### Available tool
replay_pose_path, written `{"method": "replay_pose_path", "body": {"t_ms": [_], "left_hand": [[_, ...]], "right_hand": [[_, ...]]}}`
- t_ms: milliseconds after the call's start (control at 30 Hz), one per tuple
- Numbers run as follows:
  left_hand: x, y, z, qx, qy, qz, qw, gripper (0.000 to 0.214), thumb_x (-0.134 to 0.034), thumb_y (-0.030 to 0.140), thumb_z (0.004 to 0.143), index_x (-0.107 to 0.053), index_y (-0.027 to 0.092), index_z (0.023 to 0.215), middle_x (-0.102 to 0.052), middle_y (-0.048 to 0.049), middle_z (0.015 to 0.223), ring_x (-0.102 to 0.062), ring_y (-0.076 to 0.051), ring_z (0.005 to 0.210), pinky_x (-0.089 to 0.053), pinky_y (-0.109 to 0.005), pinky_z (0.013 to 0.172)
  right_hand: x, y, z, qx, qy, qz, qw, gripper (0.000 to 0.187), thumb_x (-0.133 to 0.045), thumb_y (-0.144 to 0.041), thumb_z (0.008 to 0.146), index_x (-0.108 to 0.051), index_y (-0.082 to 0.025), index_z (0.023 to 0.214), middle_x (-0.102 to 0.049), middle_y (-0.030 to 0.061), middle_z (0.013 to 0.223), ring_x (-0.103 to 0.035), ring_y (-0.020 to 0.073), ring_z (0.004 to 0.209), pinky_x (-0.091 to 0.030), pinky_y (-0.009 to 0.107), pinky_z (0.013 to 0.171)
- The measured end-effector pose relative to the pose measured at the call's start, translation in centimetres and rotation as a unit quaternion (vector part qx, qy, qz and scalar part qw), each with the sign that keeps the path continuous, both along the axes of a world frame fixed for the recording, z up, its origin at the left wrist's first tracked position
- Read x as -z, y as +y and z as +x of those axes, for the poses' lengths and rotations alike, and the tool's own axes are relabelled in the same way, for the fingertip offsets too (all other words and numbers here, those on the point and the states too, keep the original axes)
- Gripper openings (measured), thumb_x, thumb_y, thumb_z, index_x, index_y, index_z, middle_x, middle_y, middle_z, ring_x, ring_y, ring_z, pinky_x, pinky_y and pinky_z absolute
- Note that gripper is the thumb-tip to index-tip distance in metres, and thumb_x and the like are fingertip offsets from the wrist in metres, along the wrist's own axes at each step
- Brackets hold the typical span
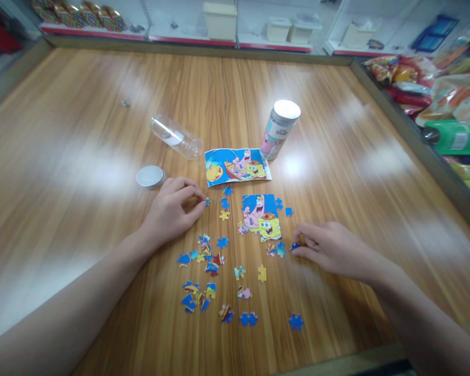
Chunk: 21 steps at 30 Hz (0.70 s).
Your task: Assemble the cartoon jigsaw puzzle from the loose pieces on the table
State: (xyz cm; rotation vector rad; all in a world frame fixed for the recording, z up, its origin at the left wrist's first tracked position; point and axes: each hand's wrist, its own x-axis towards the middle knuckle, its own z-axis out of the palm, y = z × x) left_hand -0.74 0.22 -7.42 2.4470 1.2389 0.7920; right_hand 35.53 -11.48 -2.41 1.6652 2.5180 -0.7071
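Note:
My right hand (329, 248) pinches a dark blue puzzle piece (294, 246), just right of the joined part of a cartoon jigsaw puzzle (261, 216). On the left, my left hand (176, 206) has thumb and forefinger closed on a small puzzle piece (208, 201), mostly hidden by the fingertips. Several loose pieces lie between the hands and nearer to me, among them a blue piece (296, 321) and a yellow piece (262, 273). Beyond the joined part lies a printed picture sheet (237, 167) with the same cartoon figures.
A printed can with a silver lid (280, 130) stands at the sheet's right end. A clear plastic bottle (177, 137) lies on its side at left, near a round silver lid (151, 177). Snack packets (411, 83) fill the right side; shelves with white bins (220, 21) stand behind.

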Motion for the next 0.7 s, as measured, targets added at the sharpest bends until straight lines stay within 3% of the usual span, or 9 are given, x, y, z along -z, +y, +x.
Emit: {"method": "replay_pose_path", "body": {"t_ms": [333, 533, 700], "left_hand": [[0.0, 0.0, 0.0, -0.003, 0.001, 0.001, 1.0, 0.006, -0.064, 0.028, 0.086, -0.066, 0.022, 0.086, -0.064, -0.0045, 0.101, -0.059, -0.021, 0.093, -0.048, -0.04, 0.089], [0.0, 0.0, 0.1, -0.004, -0.001, -0.006, 1.0, 0.006, -0.063, 0.027, 0.086, -0.066, 0.022, 0.087, -0.064, -0.0044, 0.101, -0.059, -0.022, 0.095, -0.048, -0.041, 0.09], [0.2, 0.0, 0.1, -0.006, -0.003, -0.001, 1.0, 0.005, -0.064, 0.026, 0.086, -0.066, 0.022, 0.086, -0.063, -0.0044, 0.101, -0.058, -0.022, 0.097, -0.047, -0.042, 0.092]], "right_hand": [[0.9, 0.2, 0.3, 0.044, 0.021, 0.021, 0.999, 0.011, -0.06, -0.033, 0.094, -0.055, -0.023, 0.092, -0.062, -0.0027, 0.069, -0.057, 0.014, 0.06, -0.034, 0.025, 0.059], [1.0, 0.7, 0.2, 0.044, 0.083, 0.076, 0.993, 0.012, -0.062, -0.026, 0.091, -0.054, -0.021, 0.083, -0.063, 0.0009, 0.078, -0.058, 0.015, 0.071, -0.039, 0.025, 0.064], [1.2, 0.6, 0.2, 0.059, 0.109, 0.075, 0.989, 0.007, -0.06, -0.023, 0.092, -0.057, -0.022, 0.086, -0.064, 0.0001, 0.081, -0.059, 0.0148, 0.074, -0.041, 0.026, 0.066]]}}
